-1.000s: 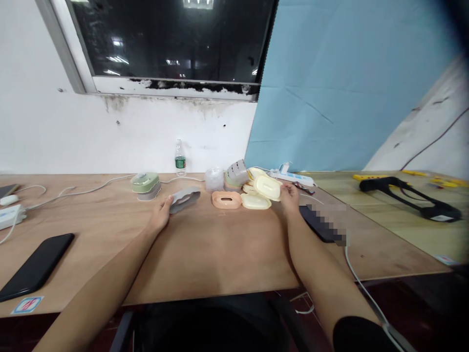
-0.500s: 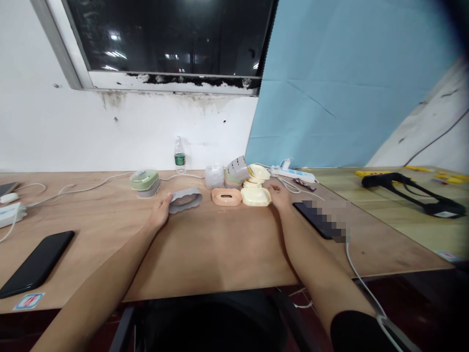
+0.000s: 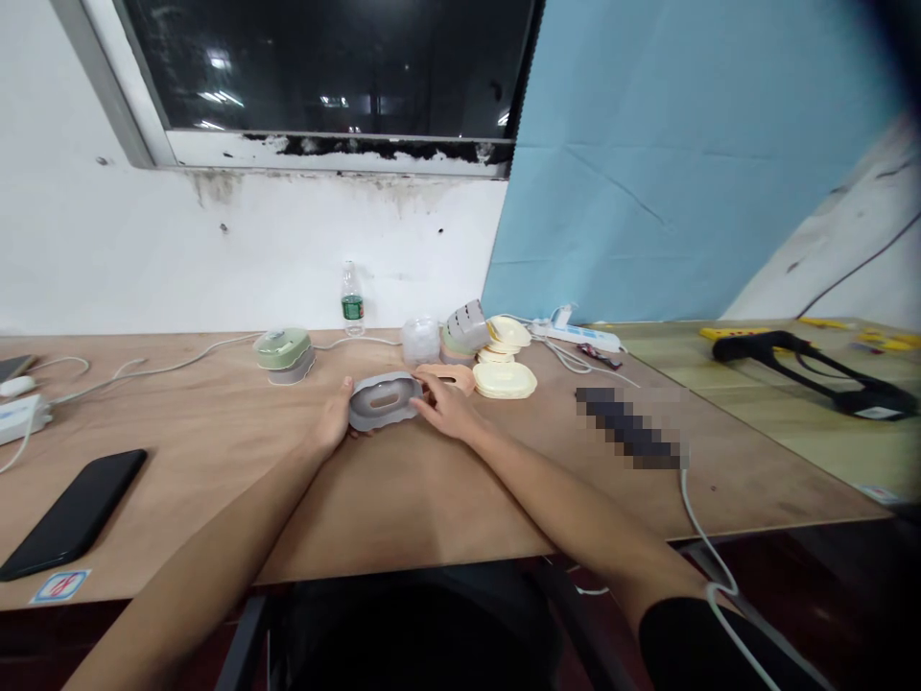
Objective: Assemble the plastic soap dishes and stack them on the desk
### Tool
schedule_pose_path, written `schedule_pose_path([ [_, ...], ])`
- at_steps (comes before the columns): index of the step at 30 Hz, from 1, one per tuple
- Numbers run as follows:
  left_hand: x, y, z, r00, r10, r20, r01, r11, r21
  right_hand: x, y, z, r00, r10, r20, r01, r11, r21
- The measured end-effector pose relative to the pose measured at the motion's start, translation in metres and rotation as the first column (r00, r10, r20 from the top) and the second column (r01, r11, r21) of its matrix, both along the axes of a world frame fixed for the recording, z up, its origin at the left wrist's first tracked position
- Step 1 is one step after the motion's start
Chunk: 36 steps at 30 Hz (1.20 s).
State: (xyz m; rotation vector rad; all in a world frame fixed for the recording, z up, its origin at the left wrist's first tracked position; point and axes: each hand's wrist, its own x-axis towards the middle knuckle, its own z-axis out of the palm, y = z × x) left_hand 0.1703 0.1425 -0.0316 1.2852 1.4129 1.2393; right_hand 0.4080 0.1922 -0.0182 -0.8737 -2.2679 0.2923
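Observation:
A grey plastic cover (image 3: 366, 404) with a wavy rim and an oval slot is tilted up above the table, its hollow side towards me. My left hand (image 3: 334, 419) is closed on its left edge, the thumb on top. At the opposite edge, my right hand (image 3: 450, 408) grips it with thumb and fingers. Just behind the right hand lies a peach-coloured cover (image 3: 460, 377) with a similar slot, partly hidden by the fingers. Cream-coloured wavy-edged pieces (image 3: 506, 381) are stacked to its right.
Behind stand clear plastic pieces (image 3: 420, 340), tilted grey containers (image 3: 467, 326) and a water bottle (image 3: 352, 305). A green-and-grey box (image 3: 284, 353) is at the left. Phones (image 3: 76, 513), a power strip (image 3: 576, 333) and white cables lie on the wooden table (image 3: 403, 518).
My right hand has left the cream stack and moved left onto the grey cover. My left hand has shifted it slightly right and turned its hollow side towards me.

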Motion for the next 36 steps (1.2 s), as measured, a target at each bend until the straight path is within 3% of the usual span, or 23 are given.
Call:
schedule_pose_path([
  [2, -0.001, 0.003, -0.002, 0.991, -0.079, 0.110, 0.089, 0.992, -0.086, -0.003, 0.002, -0.004, 0.996, -0.062, -0.066, 0.059, 0.998, -0.036],
  [5, -0.004, 0.008, -0.005, 0.974, -0.096, 0.206, 0.115, 0.990, -0.083, 0.007, 0.016, -0.005, 0.961, -0.226, -0.161, 0.218, 0.974, -0.064],
  [8, -0.006, 0.010, -0.006, 0.984, -0.115, 0.133, 0.120, 0.992, -0.030, 0.027, 0.037, -0.005, 0.862, -0.416, -0.290, 0.394, 0.910, -0.133],
  [11, -0.008, 0.008, -0.006, 0.996, -0.092, 0.024, 0.092, 0.996, 0.000, 0.049, 0.055, -0.009, 0.763, -0.531, -0.369, 0.482, 0.848, -0.222],
  [16, -0.011, 0.007, -0.006, 0.994, -0.091, -0.059, 0.092, 0.996, 0.010, 0.065, 0.067, -0.013, 0.737, -0.595, -0.319, 0.498, 0.798, -0.339],
  [23, -0.008, 0.004, -0.006, 0.987, -0.111, -0.119, 0.114, 0.993, 0.020, 0.060, 0.060, -0.006, 0.791, -0.576, -0.208, 0.518, 0.810, -0.274],
  [26, -0.011, 0.002, -0.003, 0.959, -0.086, -0.269, 0.122, 0.985, 0.119, 0.061, 0.057, -0.002, 0.805, -0.572, -0.158, 0.512, 0.805, -0.301],
  [28, -0.021, 0.005, 0.004, 0.890, 0.030, -0.456, 0.113, 0.953, 0.282, 0.062, 0.056, -0.001, 0.812, -0.570, -0.125, 0.513, 0.799, -0.315],
  [30, -0.038, 0.011, 0.013, 0.778, 0.261, -0.572, 0.047, 0.883, 0.467, 0.063, 0.056, 0.000, 0.820, -0.564, -0.093, 0.517, 0.801, -0.302],
  [32, -0.059, 0.020, 0.024, 0.634, 0.502, -0.589, -0.078, 0.798, 0.597, 0.062, 0.056, 0.001, 0.829, -0.554, -0.070, 0.518, 0.810, -0.275],
  [34, -0.080, 0.031, 0.033, 0.483, 0.658, -0.578, -0.210, 0.728, 0.653, 0.062, 0.056, 0.001, 0.835, -0.546, -0.063, 0.513, 0.816, -0.267],
  [36, -0.099, 0.042, 0.040, 0.387, 0.738, -0.554, -0.354, 0.673, 0.649, 0.061, 0.055, 0.002, 0.838, -0.541, -0.067, 0.503, 0.814, -0.290],
])
